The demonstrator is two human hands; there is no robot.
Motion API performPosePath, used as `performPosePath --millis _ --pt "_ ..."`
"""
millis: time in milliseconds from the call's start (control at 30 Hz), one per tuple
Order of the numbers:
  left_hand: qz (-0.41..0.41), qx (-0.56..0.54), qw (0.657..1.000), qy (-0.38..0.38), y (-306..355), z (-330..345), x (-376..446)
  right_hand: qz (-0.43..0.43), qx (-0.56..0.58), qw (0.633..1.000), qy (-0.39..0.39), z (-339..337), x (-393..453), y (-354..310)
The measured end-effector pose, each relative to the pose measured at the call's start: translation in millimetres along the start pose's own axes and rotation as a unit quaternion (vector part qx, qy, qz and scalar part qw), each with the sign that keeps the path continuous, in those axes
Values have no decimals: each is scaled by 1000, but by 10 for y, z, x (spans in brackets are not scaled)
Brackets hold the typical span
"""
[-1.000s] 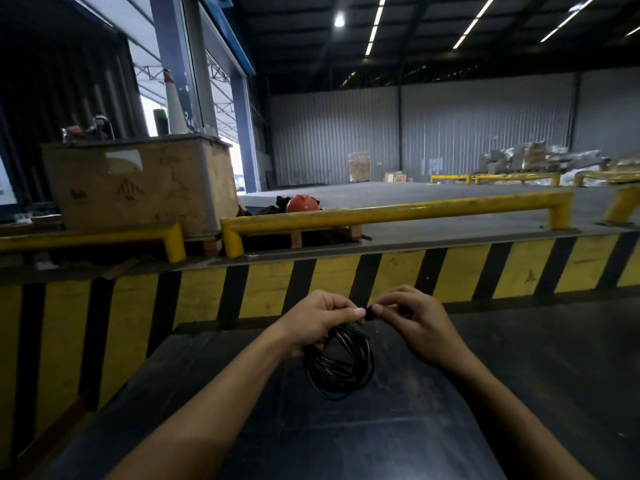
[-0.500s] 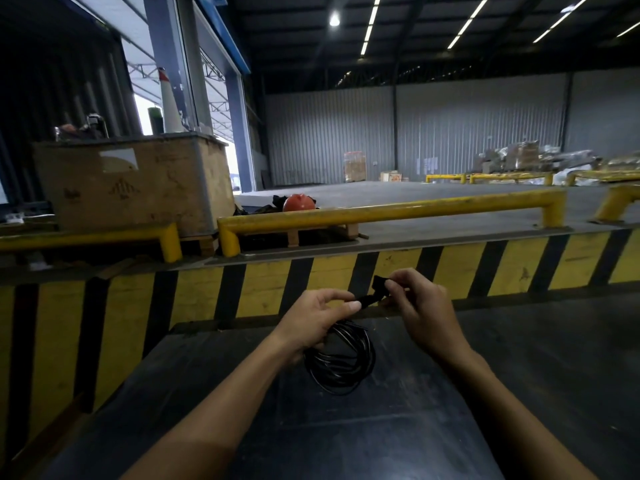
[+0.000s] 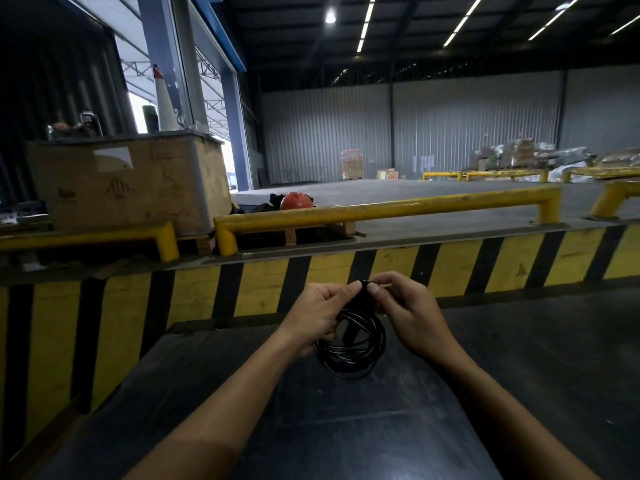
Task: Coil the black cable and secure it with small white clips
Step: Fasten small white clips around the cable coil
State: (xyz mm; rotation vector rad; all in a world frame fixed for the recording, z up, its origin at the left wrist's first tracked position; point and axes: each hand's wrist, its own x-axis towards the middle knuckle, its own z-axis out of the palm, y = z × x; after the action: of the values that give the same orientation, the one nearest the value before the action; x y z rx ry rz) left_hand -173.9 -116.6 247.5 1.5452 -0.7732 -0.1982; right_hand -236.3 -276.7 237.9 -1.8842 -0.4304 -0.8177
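Observation:
The black cable [image 3: 351, 355] hangs as a round coil of several loops between my hands, just above the dark table [image 3: 346, 427]. My left hand [image 3: 317, 318] grips the coil's upper left side. My right hand [image 3: 407, 311] pinches the top of the coil, thumb tip against my left fingertips, with a black piece of the cable between them. No white clip shows; the fingers hide the spot where the hands meet.
A yellow-and-black striped barrier [image 3: 311, 282] runs across just beyond the table's far edge. Behind it stand yellow guard rails [image 3: 381, 211], a big cardboard box [image 3: 128, 183] at the left and an orange helmet [image 3: 296, 201].
My right hand, which had lifted a black end of the cable up and away, has come back down to meet my left fingertips at the top of the coil.

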Motion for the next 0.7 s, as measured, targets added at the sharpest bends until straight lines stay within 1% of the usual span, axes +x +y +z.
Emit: performPosePath --millis 133,267,333,400,433,500,567,633,700 --pt "7 7 1000 9 21 36 0 56 90 994 -13 -26 17 -2" --pt "3 5 1000 27 24 74 -10 103 104 989 -19 -41 28 41" --pt "-5 -11 999 50 35 84 -6 101 49 994 2 -38 12 45" --pt "-26 -26 996 83 60 77 15 41 -67 996 32 -56 -17 10" --pt "-37 -26 994 97 70 73 28 -6 -124 992 24 -66 -36 -18" --pt "-51 -21 992 112 87 66 42 -83 -223 971 -31 -36 -87 -67" --pt "-58 -18 991 116 97 70 46 -118 -298 945 -58 35 -125 -66" --pt "-63 -11 991 117 103 92 40 -129 -322 937 -39 92 -134 -44" --pt "-59 3 991 123 103 122 34 -130 -311 941 -16 105 -124 -52"
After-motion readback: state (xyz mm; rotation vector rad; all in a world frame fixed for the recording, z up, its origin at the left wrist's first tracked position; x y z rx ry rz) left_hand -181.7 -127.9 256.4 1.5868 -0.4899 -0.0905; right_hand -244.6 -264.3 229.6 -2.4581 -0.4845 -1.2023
